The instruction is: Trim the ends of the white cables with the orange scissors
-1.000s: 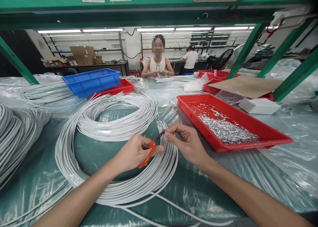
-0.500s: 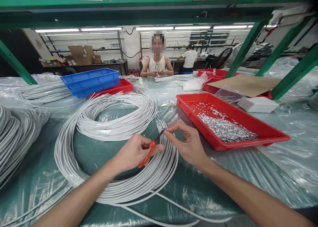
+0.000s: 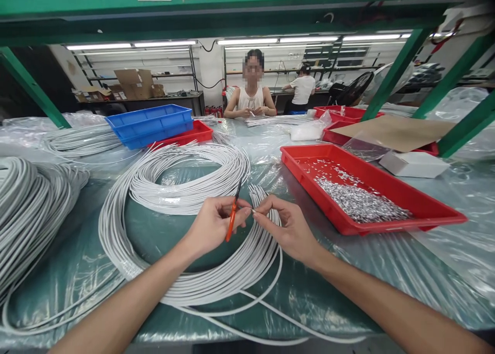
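My left hand (image 3: 213, 225) is closed round a small tool with orange handles (image 3: 231, 224), its dark tip pointing up and away. My right hand (image 3: 286, 229) pinches something tiny between thumb and forefinger, right beside the left hand's fingertips; it is too small to name. Both hands hover over a large coil of white cable (image 3: 193, 276) lying on the green table under clear plastic. A red tray (image 3: 436, 209) holding a heap of small silver metal pieces (image 3: 358, 202) lies just right of my right hand.
More white cable coils (image 3: 31, 209) lie at the left. Blue trays (image 3: 150, 122) stacked on a red tray stand at the back. A white box (image 3: 413, 164) and cardboard sheet (image 3: 390, 129) sit right. A person (image 3: 251, 93) sits opposite; green frame posts (image 3: 394, 75) rise right.
The orange tool has swung from pointing right at my right hand to pointing up. My right hand's pinch has come closer to the left fingertips. The camera shifted slightly.
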A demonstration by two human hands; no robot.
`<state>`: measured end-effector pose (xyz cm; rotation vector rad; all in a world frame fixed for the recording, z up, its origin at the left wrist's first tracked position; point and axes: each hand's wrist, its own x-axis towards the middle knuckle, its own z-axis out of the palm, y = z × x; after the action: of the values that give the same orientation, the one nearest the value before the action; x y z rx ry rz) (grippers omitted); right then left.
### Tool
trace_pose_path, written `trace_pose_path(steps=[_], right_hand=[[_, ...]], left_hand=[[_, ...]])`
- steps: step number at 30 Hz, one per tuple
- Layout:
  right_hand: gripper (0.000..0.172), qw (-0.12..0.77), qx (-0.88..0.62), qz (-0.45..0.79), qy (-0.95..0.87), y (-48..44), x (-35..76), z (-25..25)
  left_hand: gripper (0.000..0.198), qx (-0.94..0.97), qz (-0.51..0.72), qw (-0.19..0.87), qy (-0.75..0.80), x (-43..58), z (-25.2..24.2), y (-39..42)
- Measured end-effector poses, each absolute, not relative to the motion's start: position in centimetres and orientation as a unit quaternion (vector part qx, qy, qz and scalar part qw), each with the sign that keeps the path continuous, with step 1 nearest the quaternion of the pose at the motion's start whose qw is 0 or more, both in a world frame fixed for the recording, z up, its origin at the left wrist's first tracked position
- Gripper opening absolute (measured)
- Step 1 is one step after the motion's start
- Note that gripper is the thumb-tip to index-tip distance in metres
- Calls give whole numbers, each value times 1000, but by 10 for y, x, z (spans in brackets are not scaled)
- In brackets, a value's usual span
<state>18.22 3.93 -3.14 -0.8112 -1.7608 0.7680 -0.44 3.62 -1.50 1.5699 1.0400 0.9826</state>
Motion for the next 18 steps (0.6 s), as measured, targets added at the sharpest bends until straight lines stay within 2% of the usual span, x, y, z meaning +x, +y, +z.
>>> trace_pose_path(steps=[9,14,18], right_hand=[[17,469,-332,147,-805,34,183,-27],[18,454,-309,-8,-836,31,181,-27],[21,433,-294,-114,-845,30,180,-27]], left_hand=[[17,668,396,460,430,-5,-16,33],[2,676,400,467,408,-4,-16,32],[6,666,391,485,409,-4,-16,33]])
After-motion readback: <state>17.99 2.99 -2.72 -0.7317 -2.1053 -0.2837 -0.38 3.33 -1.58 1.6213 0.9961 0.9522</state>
